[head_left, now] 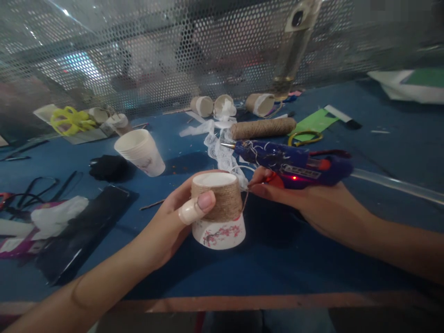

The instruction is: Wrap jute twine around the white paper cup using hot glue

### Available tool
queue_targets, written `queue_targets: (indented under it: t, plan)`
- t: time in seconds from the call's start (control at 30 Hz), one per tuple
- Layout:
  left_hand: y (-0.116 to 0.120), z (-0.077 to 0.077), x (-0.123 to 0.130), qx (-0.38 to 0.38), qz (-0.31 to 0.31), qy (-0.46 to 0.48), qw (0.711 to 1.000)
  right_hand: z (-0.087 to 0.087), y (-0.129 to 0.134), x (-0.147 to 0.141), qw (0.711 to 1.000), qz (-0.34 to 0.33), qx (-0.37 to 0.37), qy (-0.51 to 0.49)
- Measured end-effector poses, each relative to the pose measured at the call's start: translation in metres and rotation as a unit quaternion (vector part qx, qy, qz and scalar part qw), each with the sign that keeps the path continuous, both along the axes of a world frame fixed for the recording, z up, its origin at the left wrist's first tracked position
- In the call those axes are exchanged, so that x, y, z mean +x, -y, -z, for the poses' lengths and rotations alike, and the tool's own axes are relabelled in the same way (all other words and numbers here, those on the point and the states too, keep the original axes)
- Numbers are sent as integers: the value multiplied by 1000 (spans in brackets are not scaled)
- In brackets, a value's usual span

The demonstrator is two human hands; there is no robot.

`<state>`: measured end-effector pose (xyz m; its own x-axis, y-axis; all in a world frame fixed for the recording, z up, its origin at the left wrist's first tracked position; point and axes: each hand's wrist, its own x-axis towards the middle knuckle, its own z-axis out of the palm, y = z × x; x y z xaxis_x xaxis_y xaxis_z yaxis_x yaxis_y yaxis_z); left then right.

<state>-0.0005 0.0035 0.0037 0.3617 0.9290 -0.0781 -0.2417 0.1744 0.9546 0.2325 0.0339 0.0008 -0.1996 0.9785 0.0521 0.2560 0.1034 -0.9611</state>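
My left hand (176, 217) is wrapped round a paper cup (224, 236) with pink blossom print, its thumb on the front. Brown twine (225, 199) is wound round the cup's upper half. My right hand (294, 196) is closed just right of the cup, thumb and finger pinched on the loose end of the twine. A blue glue gun (277, 159) with a lit red light lies over the right hand, its nozzle pointing left above the cup. How the fingers hold the gun is partly hidden. White lace (225, 150) lies behind the cup.
Stacked paper cups (140, 150) stand left, near a black lump (109, 167) and a dark plastic packet (86, 231). Behind are a twine roll (263, 128), wrapped cups (260, 104), green paper (314, 124) and yellow scissors (71, 121). A perforated metal screen (156, 55) rises at the back.
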Motion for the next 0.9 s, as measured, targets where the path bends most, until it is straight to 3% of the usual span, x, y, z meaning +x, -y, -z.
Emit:
queue_targets:
  t: [0.2,0.43,0.63,0.8,0.9]
  plan:
    - [3,-2,-2,15,19,23,999,-1,-2,-4,997,0,32,-70]
    - [4,-5,-2,16,89,61,994,-5,-1,-9,996,1,4,-84]
    - [4,-2,-6,28,113,55,992,-5,3,-4,994,8,108,4]
    - [4,-2,-3,12,77,55,995,-4,7,4,991,47,123,32]
    - [1,-2,-1,-2,30,50,998,-5,8,4,993,28,113,25]
